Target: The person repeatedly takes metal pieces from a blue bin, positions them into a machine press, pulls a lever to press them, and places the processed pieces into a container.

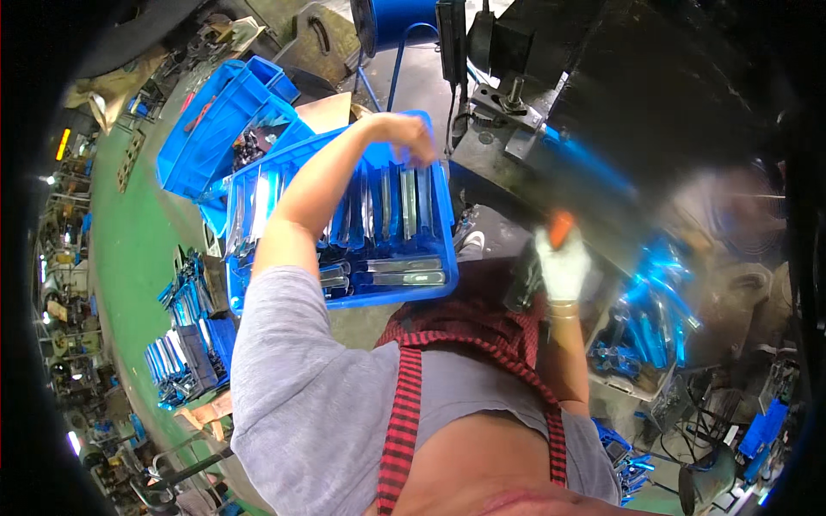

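A blue plastic crate (pixel 440 225) in front of me holds several flat shiny metal strips (pixel 408 203), most standing in a row and a few lying at its near side. My bare left hand (pixel 411 138) reaches over the crate's far edge, its fingers curled down onto the upper ends of the strips; whether it grips one is unclear. My right hand (pixel 564 265), in a white glove, is closed around a blurred orange-tipped object (pixel 560 227) next to a dark metal machine (pixel 533 163).
A second blue crate (pixel 215 120) with small dark parts sits behind the first. Piles of blue-filmed metal parts (pixel 185 344) lie on the green floor (pixel 129 249) to the left. More blue-filmed parts (pixel 645 331) fill a bin on the right. A blue drum (pixel 400 21) stands farther off.
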`<state>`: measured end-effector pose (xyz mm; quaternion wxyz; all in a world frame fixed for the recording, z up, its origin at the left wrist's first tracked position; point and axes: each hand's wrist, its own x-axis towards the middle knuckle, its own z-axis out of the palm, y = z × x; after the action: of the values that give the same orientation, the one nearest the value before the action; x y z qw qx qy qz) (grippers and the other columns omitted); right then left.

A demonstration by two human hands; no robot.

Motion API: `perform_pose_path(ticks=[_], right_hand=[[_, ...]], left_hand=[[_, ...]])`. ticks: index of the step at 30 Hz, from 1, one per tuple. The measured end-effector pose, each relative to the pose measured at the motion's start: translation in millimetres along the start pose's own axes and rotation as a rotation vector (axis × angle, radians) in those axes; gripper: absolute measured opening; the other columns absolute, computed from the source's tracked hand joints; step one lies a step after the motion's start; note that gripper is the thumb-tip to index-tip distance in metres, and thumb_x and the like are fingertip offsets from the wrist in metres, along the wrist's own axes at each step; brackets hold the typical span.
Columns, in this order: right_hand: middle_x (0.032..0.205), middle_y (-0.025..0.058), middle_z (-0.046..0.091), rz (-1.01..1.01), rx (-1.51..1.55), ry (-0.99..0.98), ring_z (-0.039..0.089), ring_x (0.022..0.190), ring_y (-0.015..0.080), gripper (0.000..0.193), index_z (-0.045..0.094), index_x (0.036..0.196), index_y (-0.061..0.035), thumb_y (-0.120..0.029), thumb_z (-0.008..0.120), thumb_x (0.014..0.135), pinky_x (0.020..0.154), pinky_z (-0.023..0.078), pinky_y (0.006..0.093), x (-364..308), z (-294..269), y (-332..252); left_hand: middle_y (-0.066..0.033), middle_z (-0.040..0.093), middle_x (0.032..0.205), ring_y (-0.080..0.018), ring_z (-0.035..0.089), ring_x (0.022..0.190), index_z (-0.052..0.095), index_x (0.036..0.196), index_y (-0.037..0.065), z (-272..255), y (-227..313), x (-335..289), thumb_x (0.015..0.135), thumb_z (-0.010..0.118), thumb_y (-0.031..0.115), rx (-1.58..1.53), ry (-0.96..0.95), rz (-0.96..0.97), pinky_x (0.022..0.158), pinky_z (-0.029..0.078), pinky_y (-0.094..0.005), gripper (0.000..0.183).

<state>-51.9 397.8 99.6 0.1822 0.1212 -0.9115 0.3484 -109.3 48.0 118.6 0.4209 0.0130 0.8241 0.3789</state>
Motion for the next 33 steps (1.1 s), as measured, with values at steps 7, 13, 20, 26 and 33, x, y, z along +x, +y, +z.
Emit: perform_pose_path(ticks=[7,13,20,26,33], right_hand=[[0.063,0.0137,0.058,0.02,0.05,-0.047,0.057,0.057,0.0299,0.034,0.056,0.085,-0.004,-0.03,0.066,0.065,0.053,0.046,0.0346,3.8,-2.5,-1.7],[0.053,-0.0008,0.044,0.511,1.191,-0.338,0.038,0.044,0.008,0.028,0.055,0.076,-0.0074,-0.032,0.045,0.084,0.04,0.026,0.0196,42.1,-38.5,27.5],[0.085,0.0191,0.059,0.282,-0.359,-0.123,0.055,0.083,0.0347,0.035,0.056,0.09,-0.0052,-0.035,0.052,0.071,0.073,0.044,0.0403,108.2,10.1,131.7],[0.065,0.0111,0.055,0.343,0.008,-0.004,0.051,0.06,0.0181,0.018,0.056,0.079,-0.0006,-0.017,0.052,0.074,0.057,0.041,0.0309,-7.2,-68.3,219.6],[0.076,0.0014,0.051,0.81,0.93,0.003,0.048,0.064,0.008,0.028,0.048,0.105,-0.0026,-0.016,0.05,0.08,0.055,0.04,0.0205,-54.2,-57.9,151.3]], left_hand=[[-0.0045,0.056,0.102,-0.0236,0.052,0.097,0.063,0.086,0.016,51.2,-133.4,47.1,0.07,0.052,0.014,1.274,0.395,-0.135,0.068,0.048,-0.0346,0.02],[-0.0053,0.059,0.085,-0.022,0.057,0.082,0.06,0.078,0.012,49.9,-133.1,15.8,0.069,0.052,0.014,1.329,0.396,0.192,0.061,0.049,-0.0341,0.013],[-0.0093,0.058,0.062,-0.0227,0.059,0.058,0.059,0.073,0.008,14.8,50.5,-108.7,0.062,0.052,0.006,1.081,0.079,-0.161,0.05,0.046,-0.0359,0.013],[-0.0032,0.055,0.06,-0.0104,0.053,0.049,0.058,0.076,-0.001,-40.6,61.2,-133.9,0.074,0.059,0.018,-0.002,0.327,0.083,0.041,0.042,-0.021,0.019],[-0.0066,0.057,0.076,-0.0145,0.056,0.069,0.055,0.09,0.004,-15.4,18.8,45.9,0.082,0.049,0.016,-0.96,0.354,0.225,0.062,0.049,-0.0256,0.015]])
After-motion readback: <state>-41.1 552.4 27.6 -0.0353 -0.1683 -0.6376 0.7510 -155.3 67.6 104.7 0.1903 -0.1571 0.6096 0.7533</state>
